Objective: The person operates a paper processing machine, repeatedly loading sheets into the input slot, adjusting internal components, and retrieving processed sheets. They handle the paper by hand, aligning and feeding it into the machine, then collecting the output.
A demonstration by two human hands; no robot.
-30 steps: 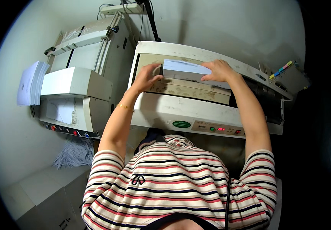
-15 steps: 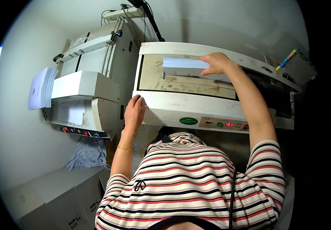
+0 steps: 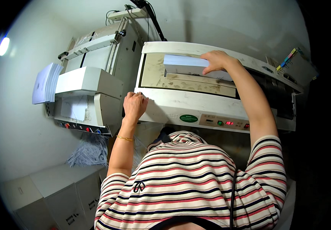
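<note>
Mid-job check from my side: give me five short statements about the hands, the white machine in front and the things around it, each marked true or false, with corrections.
1. The right hand holds the paper stack. True.
2. The left hand is on the paper stack too. False: it is at the front left corner of the white machine.
3. A gold bracelet circles the left wrist. True.
4. The shredded paper is to the right of the white machine. False: it is to the left.
5. The oval label is green. True.
</note>
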